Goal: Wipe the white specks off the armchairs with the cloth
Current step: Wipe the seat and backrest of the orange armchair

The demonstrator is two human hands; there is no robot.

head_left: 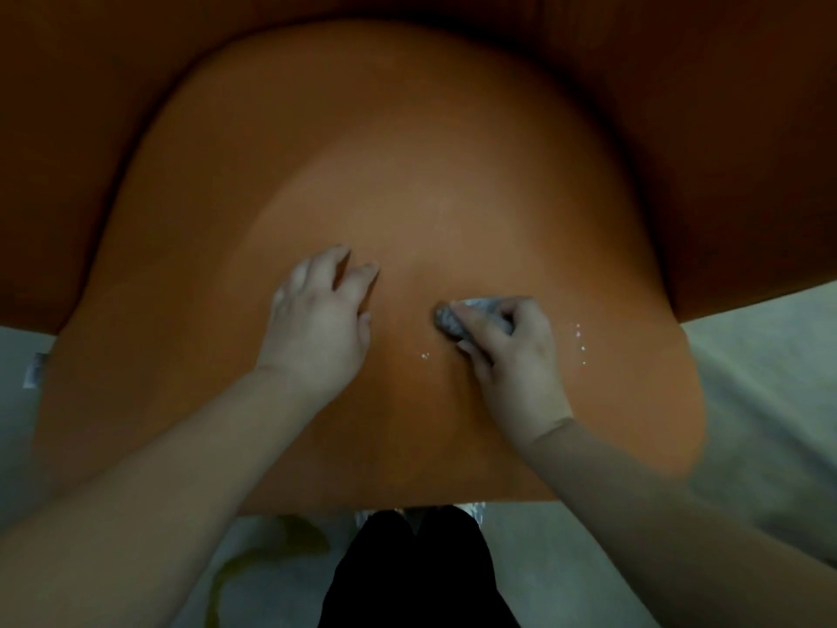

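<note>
An orange-brown armchair seat [407, 183] fills most of the view. My right hand [512, 360] presses a bunched grey cloth [448, 321] onto the seat, most of the cloth hidden under the fingers. A small cluster of white specks [425, 356] lies just left of that hand, and a scattered line of white specks [580, 344] lies to its right. My left hand [317, 319] rests flat on the seat with fingers spread, a short way left of the cloth, holding nothing.
The armchair's back and arms [68, 151] rise around the seat. Pale floor [747, 378] shows on both sides and in front, with a yellowish mark [271, 550] at the lower left. My dark-clothed legs [407, 573] stand at the seat's front edge.
</note>
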